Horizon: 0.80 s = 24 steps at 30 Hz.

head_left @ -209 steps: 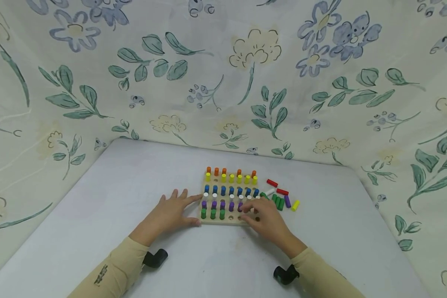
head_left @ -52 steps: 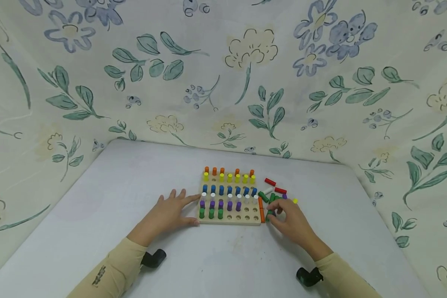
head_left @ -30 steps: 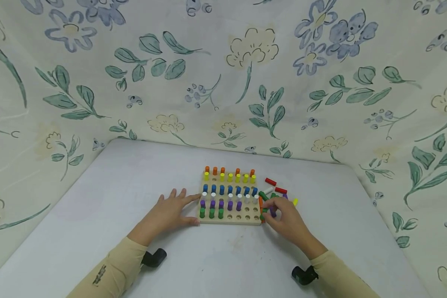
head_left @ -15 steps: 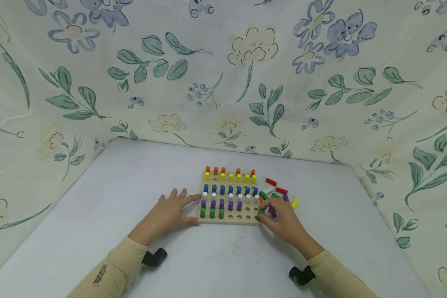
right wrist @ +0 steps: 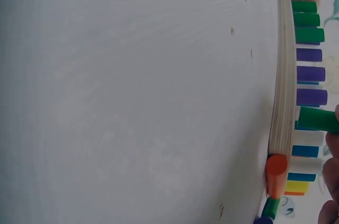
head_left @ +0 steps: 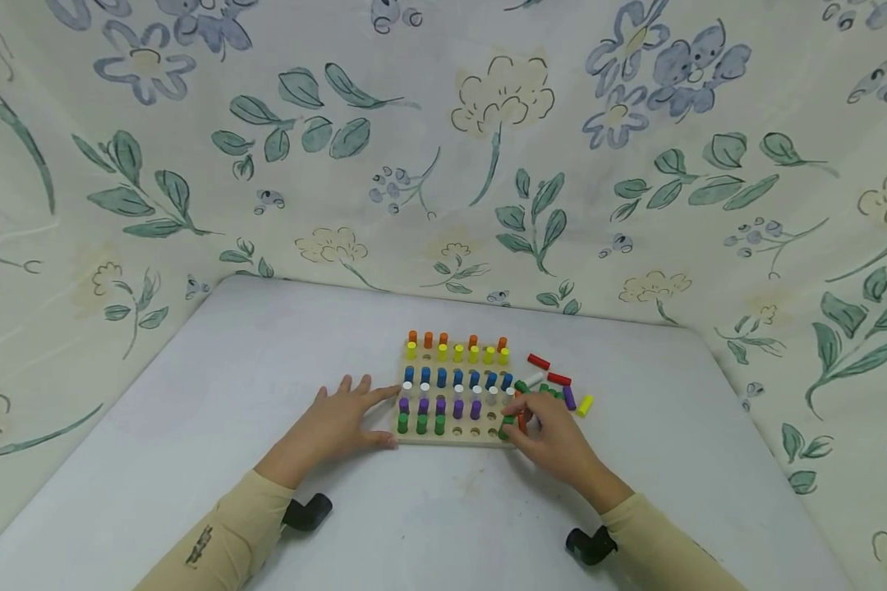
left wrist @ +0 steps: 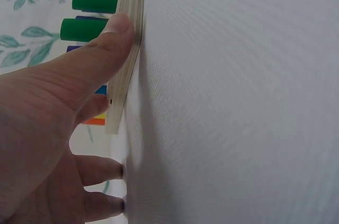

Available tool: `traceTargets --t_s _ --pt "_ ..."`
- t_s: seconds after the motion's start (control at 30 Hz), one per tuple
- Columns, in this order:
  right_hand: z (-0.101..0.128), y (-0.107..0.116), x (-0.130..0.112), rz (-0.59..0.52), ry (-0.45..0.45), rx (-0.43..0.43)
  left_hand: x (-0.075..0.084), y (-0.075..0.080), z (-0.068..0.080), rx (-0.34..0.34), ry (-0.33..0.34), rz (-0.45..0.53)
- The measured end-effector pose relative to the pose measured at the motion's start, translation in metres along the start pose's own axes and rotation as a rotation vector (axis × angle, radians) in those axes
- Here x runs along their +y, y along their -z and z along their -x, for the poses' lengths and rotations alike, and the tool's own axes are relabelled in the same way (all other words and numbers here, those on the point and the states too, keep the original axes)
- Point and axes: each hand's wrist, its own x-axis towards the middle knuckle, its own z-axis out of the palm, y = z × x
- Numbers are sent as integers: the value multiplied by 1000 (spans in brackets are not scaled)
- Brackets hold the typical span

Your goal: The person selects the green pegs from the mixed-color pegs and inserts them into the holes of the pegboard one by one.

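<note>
A: Left hand (head_left: 337, 427) flat on the table (head_left: 192, 427), fingers straight, thumb (left wrist: 114, 33) pressed against the near corner of the wooden peg board (head_left: 454, 439). Probably there to stop the board sliding.

B: Yep, and right hand (head_left: 554, 435) pinching a green peg (head_left: 507, 425) at the fingertips, right over the board's near right corner, by the empty holes in the front row. Held upright, likely for lining up with a hole.

A: Loose pegs (head_left: 562, 394) lying just right of the board, orange peg (right wrist: 275, 173) touching its edge.
</note>
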Motion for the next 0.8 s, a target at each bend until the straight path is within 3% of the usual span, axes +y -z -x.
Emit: traceTargets --t_s 0.8 --pt "-14 -17 -20 -31 7 -56 -1 1 2 4 0 4"
